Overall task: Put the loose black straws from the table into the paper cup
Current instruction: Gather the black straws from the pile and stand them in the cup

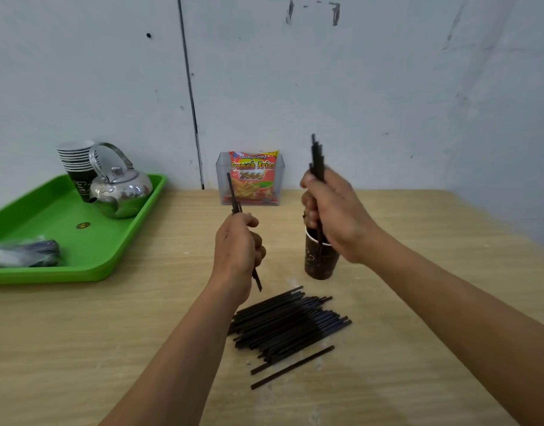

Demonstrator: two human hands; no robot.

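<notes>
Green tray (80,259): far left on the wooden table (141,318), partly out of shot.
Wrapped bundle (22,253): lying in the tray's near-left corner. It's blurry, so I can't tell what's inside the plastic.
Cup stack (75,161): nested paper cups at the back of the tray, right up against the metal teapot (123,192) on their right.
Left hand (237,250): fingers curled round a few black straws (234,195), held off the table and near upright, tops leaning a bit left. The ends poke out above and below the fist.
Snack box (223,173): clear plastic, against the wall behind the hands, with a red French fries packet (254,179) standing in it.
Straw pile (289,324): the loose ones lie on the table in front of the hands, all on roughly the same diagonal, with a couple of strays at the near edge.
Paper cup (320,262): dark, upright on the table just past the pile.
Right hand (335,216): right over the cup, closed around a bunch of straws (317,158) — upright, lower ends down in the cup's mouth, tops well above the fist.
</notes>
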